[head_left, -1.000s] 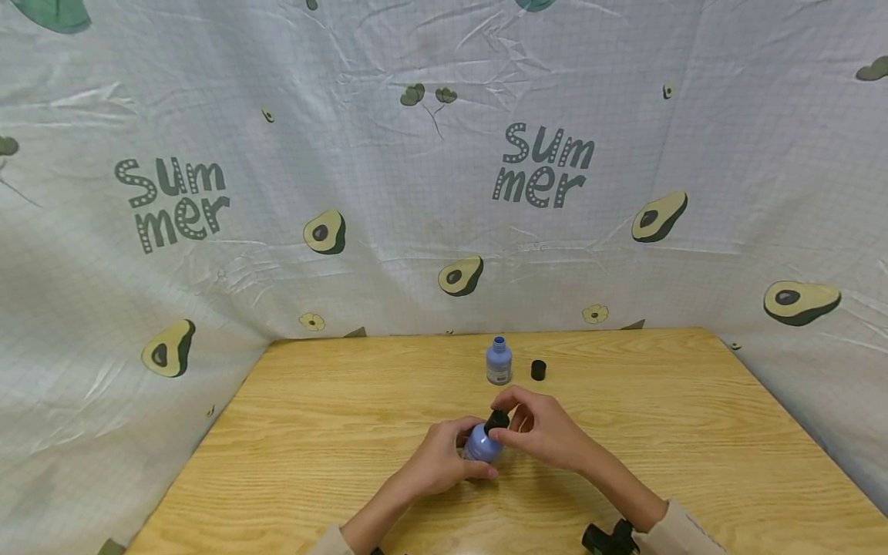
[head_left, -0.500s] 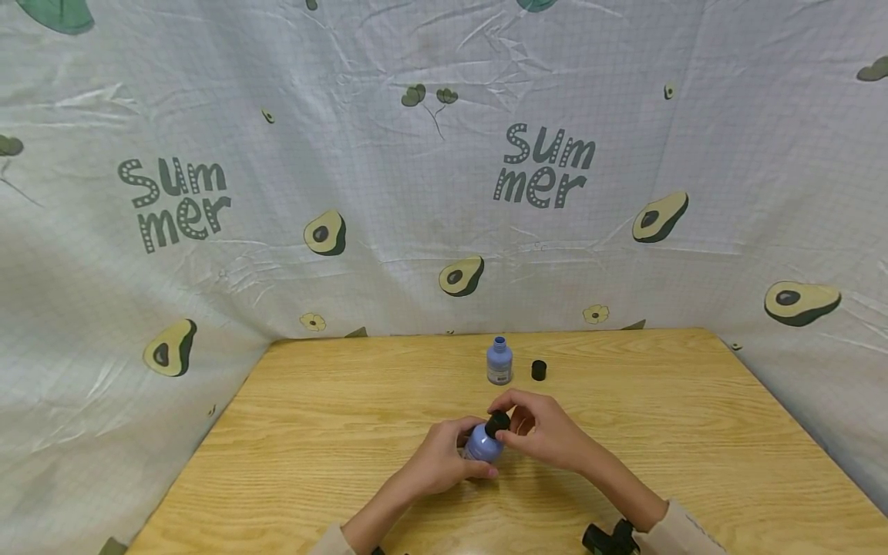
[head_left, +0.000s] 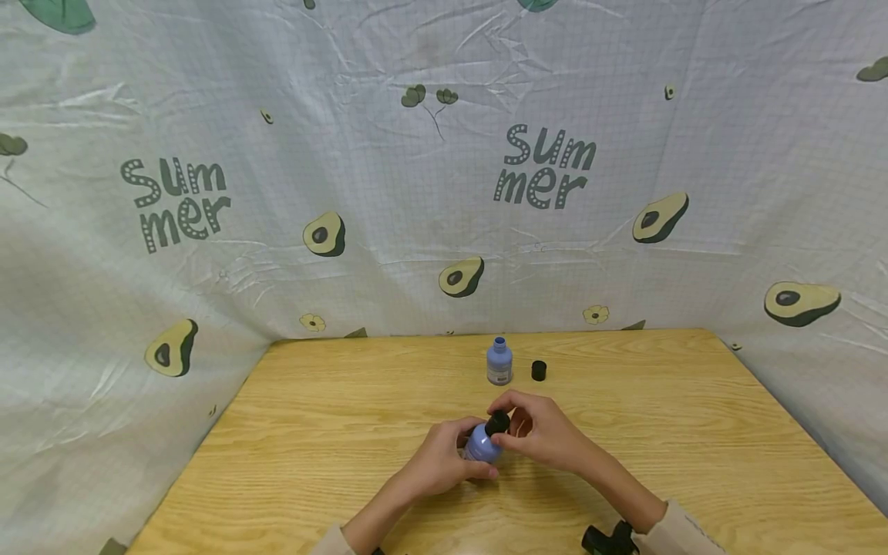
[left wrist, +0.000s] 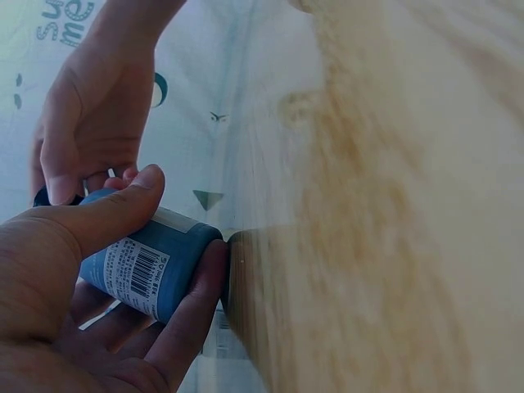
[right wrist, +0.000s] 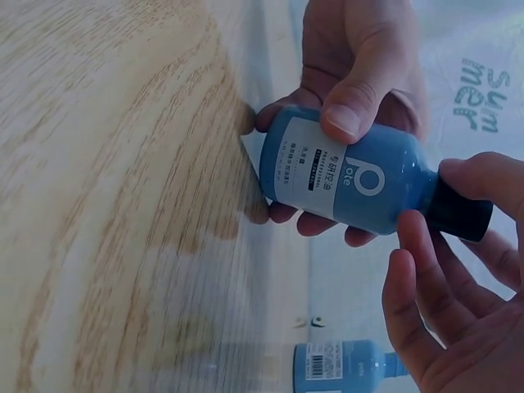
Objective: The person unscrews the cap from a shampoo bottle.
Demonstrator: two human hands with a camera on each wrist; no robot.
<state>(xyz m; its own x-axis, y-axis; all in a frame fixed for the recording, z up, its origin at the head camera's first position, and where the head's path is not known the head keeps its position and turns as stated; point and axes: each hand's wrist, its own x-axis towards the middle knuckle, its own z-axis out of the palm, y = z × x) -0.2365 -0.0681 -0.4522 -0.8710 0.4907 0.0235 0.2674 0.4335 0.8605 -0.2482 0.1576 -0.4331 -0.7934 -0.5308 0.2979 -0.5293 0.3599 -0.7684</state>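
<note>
Left hand [head_left: 438,461] curled round blue Pote bottle [head_left: 483,445], tilted to one o'clock, presumably to steady it; right hand [head_left: 544,429] pinched its black cap [head_left: 497,423], likely for leverage. From there, uncapped bottle [head_left: 499,366] stood at twelve, loose cap [head_left: 539,371] at one.

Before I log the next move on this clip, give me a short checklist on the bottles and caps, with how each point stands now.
1. Left grip secure around the held bottle: ok, fingers and thumb wrap its body.
2. Held bottle upright: not ok, it leans.
3. Right grip on the black cap: ok, finger and thumb pinch it at the bottle's neck.
4. Black cap tight or loose: cannot tell, the thread is hidden.
5. Standing bottle stable: ok, upright on the table, mouth open.
6. Loose cap out of the way: ok, beside the standing bottle, apart from both hands.
</note>
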